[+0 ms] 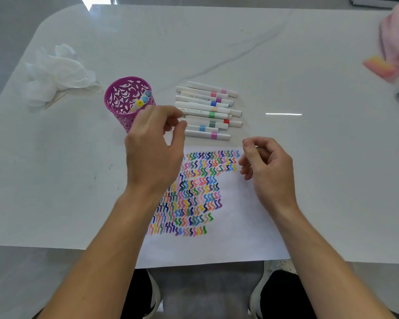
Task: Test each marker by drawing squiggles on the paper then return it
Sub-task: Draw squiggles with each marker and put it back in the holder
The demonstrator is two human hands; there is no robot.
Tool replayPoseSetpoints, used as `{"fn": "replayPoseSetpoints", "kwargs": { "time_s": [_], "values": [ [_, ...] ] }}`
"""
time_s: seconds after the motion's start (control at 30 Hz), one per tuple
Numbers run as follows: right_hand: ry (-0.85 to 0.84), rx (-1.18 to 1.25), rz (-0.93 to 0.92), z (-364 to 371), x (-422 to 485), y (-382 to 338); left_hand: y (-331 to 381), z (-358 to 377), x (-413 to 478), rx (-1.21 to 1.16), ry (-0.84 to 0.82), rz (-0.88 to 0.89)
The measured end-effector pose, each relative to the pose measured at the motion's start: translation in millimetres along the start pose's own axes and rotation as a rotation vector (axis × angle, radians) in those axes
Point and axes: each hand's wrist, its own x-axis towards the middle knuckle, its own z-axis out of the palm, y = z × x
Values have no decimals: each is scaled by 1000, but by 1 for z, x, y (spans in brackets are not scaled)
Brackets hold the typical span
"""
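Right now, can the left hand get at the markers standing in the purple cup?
Probably yes. The left hand hovers just beside the cup and seems to hold nothing. The cup's mouth is open, and the markers lean toward that hand with nothing between them.

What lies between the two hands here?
In the head view, the paper, covered there with squiggles, lies between the left hand and the right hand.

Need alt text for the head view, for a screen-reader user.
The left hand and right hand hover empty over a paper sheet marked with coloured squiggles. Beyond it lie a row of white markers and a purple cup holding a few more, with crumpled tissue far left.
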Motion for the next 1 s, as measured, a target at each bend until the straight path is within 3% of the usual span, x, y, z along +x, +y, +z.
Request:
{"fn": "replayPoseSetpoints", "kwargs": {
  "time_s": [0.17,0.37,0.77,1.0],
  "values": [
    [8,10,7,-5,2,1,-5,19,-3,77,-236,-39],
    [11,17,17,-11,5,5,-9,38,-3,163,-358,-19],
    [-21,-145,47,-16,7,18,-12,47,-3,293,-311,-95],
    [9,-158,17,-13,5,18,-8,46,-2,224,-237,-59]
  ]
}}
